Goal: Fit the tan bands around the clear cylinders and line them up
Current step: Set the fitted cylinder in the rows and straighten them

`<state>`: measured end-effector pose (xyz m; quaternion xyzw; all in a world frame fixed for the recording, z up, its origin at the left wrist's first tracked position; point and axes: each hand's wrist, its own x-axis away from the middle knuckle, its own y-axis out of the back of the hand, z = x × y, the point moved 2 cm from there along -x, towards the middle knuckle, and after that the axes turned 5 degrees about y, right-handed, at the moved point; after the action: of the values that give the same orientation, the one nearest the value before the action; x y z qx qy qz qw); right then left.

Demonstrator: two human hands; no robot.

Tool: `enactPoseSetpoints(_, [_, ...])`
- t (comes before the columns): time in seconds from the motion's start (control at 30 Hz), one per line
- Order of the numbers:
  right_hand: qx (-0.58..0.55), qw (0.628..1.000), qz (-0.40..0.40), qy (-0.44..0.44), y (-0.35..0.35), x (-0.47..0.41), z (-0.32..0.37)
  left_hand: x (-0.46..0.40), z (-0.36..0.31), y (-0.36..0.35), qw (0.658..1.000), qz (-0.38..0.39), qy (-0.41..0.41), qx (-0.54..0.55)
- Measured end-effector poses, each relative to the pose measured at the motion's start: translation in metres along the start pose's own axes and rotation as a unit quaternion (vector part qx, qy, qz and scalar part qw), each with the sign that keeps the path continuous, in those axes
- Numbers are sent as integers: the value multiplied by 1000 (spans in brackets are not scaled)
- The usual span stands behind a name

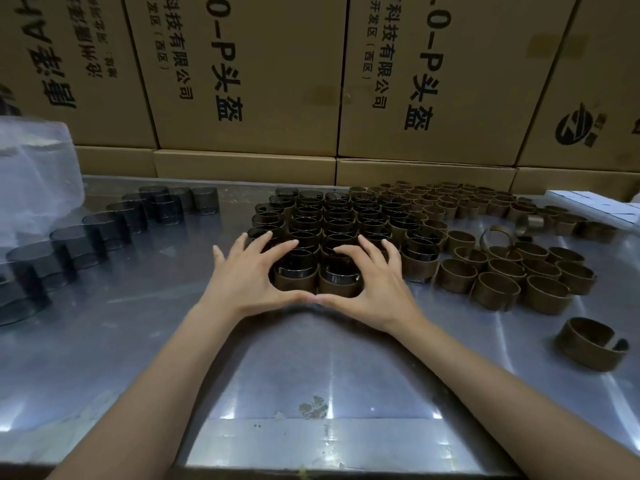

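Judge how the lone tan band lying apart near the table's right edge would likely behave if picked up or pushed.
The lone tan band is a thin strip with an open split, so it probably flexes when squeezed and feels light. It rests flat on its edge, so a push would likely slide it over the shiny metal table rather than roll it.

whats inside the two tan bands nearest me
Each tan band wraps a clear cylinder, which looks hollow inside. The left hand and right hand cover the outer sides of the bands.
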<state>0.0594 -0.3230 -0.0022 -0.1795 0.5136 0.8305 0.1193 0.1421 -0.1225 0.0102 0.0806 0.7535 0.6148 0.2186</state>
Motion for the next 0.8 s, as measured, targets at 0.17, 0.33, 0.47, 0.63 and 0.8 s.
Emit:
enactPoseSetpoints(0.17, [-5, 1000, -24, -4, -5, -10, -10, -10, 2, -5, 1000, -14, -14, 16])
enactPoseSetpoints(0.33, [-11, 999, -32, -18, -6, -19, -15, -19, -1, -7, 999, -22, -14, 22])
enactPoseSetpoints(0.47, [-12, 999, -33, -25, -8, -27, -20, -25, -2, -9, 999, -30, -11, 32])
enactPoseSetpoints(0.63, [-18, 999, -26, -21, -11, -34, -23, -26, -3, -12, 998, -58, -5, 37])
enactPoseSetpoints(0.8, [3, 997, -71, 14, -6, -27, -13, -17, -5, -14, 991, -111, -30, 68])
